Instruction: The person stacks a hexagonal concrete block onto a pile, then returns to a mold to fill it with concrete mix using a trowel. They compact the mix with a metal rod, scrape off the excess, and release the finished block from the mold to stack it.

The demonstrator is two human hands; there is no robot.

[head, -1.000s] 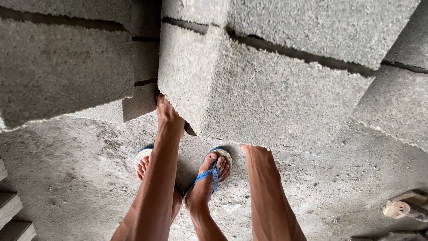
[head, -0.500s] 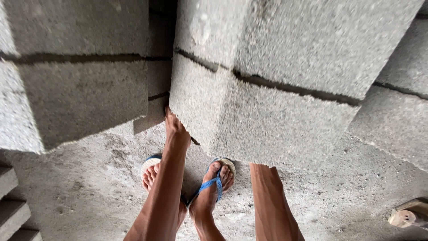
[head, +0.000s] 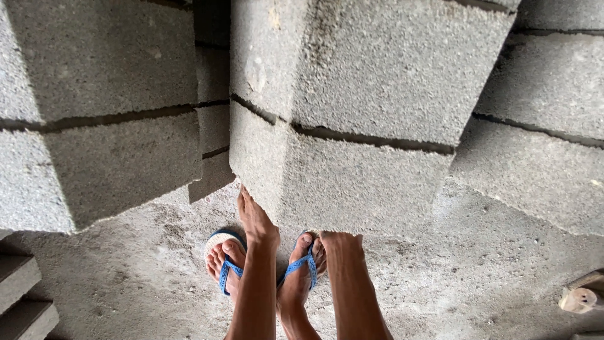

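Note:
Two grey concrete blocks sit one on the other right in front of me, the lower block (head: 352,182) under the upper block (head: 377,63). My left hand (head: 255,220) presses flat against the lower block's bottom left corner, fingers pointing up. My right hand (head: 340,242) reaches under the same block's bottom edge, so only the wrist and heel of the hand show. Below the block are my feet in blue flip-flops (head: 305,264).
More grey blocks are stacked at the left (head: 113,151) and at the right (head: 541,170), with a dark gap between the stacks. Block ends lie at the lower left (head: 19,296). A wooden piece (head: 579,299) lies at the right edge on the rough concrete floor.
The two blocks now fill more of the view and sit squarer to me. My hands stay at the lower block's bottom edge. The left stack has slid down in the frame.

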